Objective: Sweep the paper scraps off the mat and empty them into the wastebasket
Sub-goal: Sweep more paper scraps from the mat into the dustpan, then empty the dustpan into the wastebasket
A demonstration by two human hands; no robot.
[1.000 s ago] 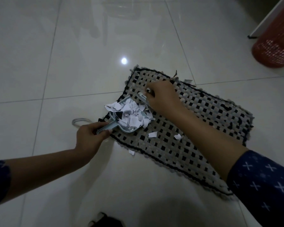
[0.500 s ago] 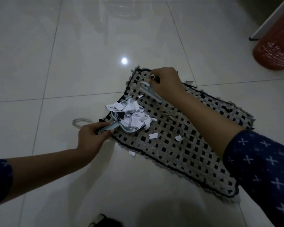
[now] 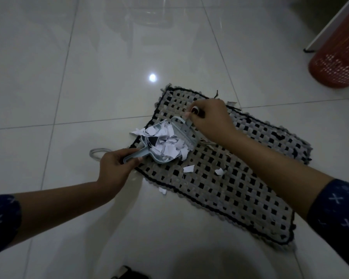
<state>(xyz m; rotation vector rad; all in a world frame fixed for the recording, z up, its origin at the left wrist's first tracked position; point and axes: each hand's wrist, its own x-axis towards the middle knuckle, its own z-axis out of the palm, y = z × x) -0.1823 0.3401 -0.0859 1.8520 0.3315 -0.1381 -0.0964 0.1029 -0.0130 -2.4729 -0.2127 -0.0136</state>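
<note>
From the head camera, a woven mat (image 3: 220, 178) of grey and black strips, checkered like basketwork with a dark cord border and a nubbly fringe, lies at a slant on glossy pale floor tiles (image 3: 89, 67). At the mat's far-left corner sits a small pale-blue plastic dustpan (image 3: 161, 158), scoop-shaped with a flat handle, heaped with torn paper scraps (image 3: 165, 141), white and crumpled with one black piece among them. The left hand (image 3: 117, 168) has its fingers curled tight around the dustpan handle, just off the mat's left edge. The right hand (image 3: 208, 117) hovers over the mat's far end, fingers bunched and gripping the handle of a small pale-blue brush (image 3: 186, 133), whose ribbed head rests against the dustpan's open mouth. Whether bristles touch the mat cannot be told. Two loose scraps (image 3: 188, 168) lie on the weave near the mat's middle, just nearer than the dustpan, and one more (image 3: 162, 191) lies on the tile touching the mat's left border. A grey looped cord (image 3: 98, 153) lies on the tile left of the mat. A red-orange perforated plastic wastebasket (image 3: 338, 57), round-walled, stands well apart beyond the mat's far-right side. Both sleeves (image 3: 338, 210) are dark blue cloth with pale crosses.
</note>
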